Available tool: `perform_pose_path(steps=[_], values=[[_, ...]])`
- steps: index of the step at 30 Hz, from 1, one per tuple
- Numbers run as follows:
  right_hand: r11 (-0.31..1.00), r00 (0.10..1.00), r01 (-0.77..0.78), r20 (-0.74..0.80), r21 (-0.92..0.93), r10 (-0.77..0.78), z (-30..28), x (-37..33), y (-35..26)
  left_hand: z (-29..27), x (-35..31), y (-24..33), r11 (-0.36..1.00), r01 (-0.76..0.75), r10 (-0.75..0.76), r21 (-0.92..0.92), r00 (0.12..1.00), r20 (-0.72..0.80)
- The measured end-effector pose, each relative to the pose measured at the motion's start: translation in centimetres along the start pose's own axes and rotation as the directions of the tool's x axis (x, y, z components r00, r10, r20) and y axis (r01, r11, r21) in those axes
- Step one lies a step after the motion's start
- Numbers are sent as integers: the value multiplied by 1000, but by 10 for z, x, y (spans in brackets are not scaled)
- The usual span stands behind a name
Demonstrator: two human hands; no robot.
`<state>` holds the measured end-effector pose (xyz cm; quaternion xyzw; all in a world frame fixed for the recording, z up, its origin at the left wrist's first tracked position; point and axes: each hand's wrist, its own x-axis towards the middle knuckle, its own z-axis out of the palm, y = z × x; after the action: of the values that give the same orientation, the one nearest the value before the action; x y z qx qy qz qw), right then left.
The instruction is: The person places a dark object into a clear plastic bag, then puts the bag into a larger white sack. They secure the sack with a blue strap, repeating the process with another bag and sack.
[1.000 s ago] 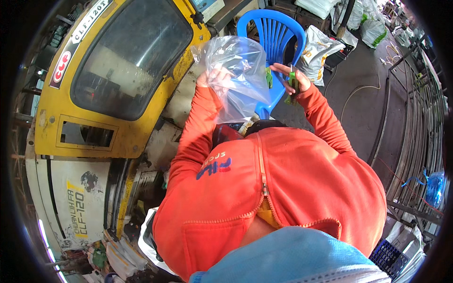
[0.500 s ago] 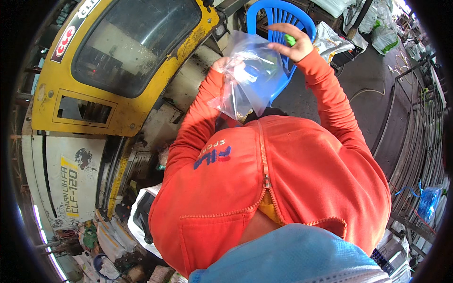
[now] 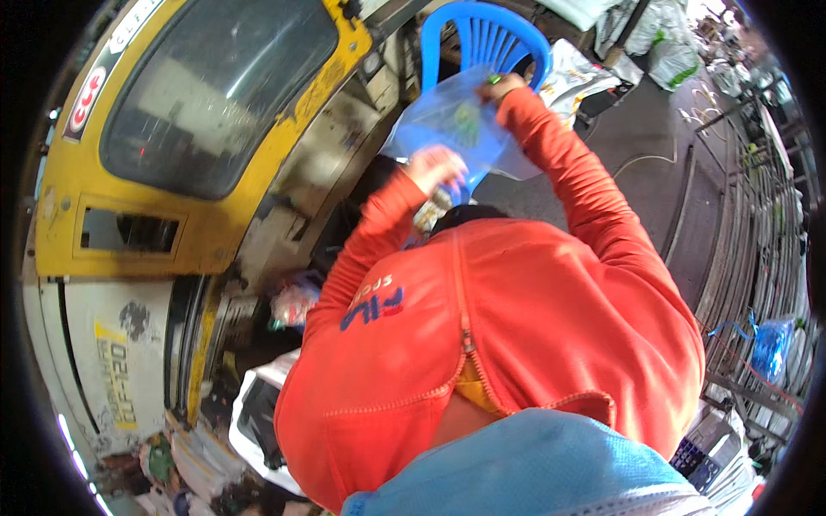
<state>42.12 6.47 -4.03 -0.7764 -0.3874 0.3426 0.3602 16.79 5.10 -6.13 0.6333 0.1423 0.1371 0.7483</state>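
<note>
A clear plastic bag (image 3: 439,112) is spread between my two hands in front of my chest. My left hand (image 3: 437,168) is closed at its near left edge, its fingers slightly blurred. My right hand (image 3: 503,88) is closed at the bag's far right edge. A small bright green piece (image 3: 494,78) shows at the right fingertips; its kind is not clear. Blurred green shapes (image 3: 467,125) show through the film; I cannot tell whether they lie inside the bag.
A blue plastic chair (image 3: 486,34) stands behind the bag. To the left is a yellow and white machine (image 3: 64,206) with a windowed door. Metal rods on a rack (image 3: 731,232) run along the right. Plastic sacks (image 3: 675,60) lie at the far right, and a hose (image 3: 645,157) crosses the floor.
My right hand has moved from open fingers beside the bag to a closed grip at its edge. The left hand has come nearer and right, and the bag is spread wider.
</note>
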Motion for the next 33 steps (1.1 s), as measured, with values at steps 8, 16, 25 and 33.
perform_pose_path(steps=[8,16,25,33], values=[[949,984,-178,65,260,166,54,6,-24,53,45,-85,844,421,-171,-333,799,577],[653,951,-244,46,717,305,19,-41,-40,67,66,-48,456,52,-126,-888,992,-7],[371,937,-139,1,918,349,7,-88,26,48,67,-29,640,-243,-122,-728,904,-409],[448,888,-267,37,853,459,37,-99,77,28,52,-57,593,-50,-241,-804,941,-236]])
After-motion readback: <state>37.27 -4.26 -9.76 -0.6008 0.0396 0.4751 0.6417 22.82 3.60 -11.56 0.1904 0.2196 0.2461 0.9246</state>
